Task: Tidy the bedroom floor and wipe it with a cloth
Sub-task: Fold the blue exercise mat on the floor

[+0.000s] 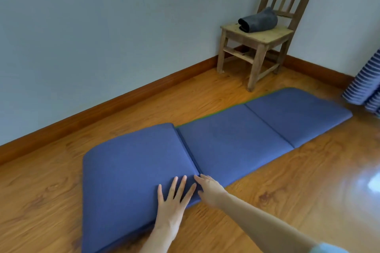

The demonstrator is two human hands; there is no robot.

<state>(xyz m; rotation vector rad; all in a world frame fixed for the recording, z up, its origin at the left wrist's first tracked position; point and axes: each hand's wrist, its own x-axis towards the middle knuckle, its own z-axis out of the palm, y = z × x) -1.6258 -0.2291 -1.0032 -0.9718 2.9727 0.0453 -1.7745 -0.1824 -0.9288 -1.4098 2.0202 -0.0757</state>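
Observation:
A blue folding mat [236, 141] lies along the wooden floor [308, 181], its near section doubled over into a thicker stack. My left hand [172, 203] lies flat on the stacked section near its front edge, fingers straight and spread. Just to the right, my right hand [209, 189] reaches to the fold line, its fingers extended and touching the mat at the crease. A rolled dark grey cloth [259, 20] sits on the seat of a wooden chair [257, 35] in the far corner.
The chair stands against the pale wall, close to the mat's far end. A brown skirting board [123, 98] runs along the wall. Striped blue-and-white fabric [366, 84] hangs at the right edge. Bare floor lies to the right of the mat.

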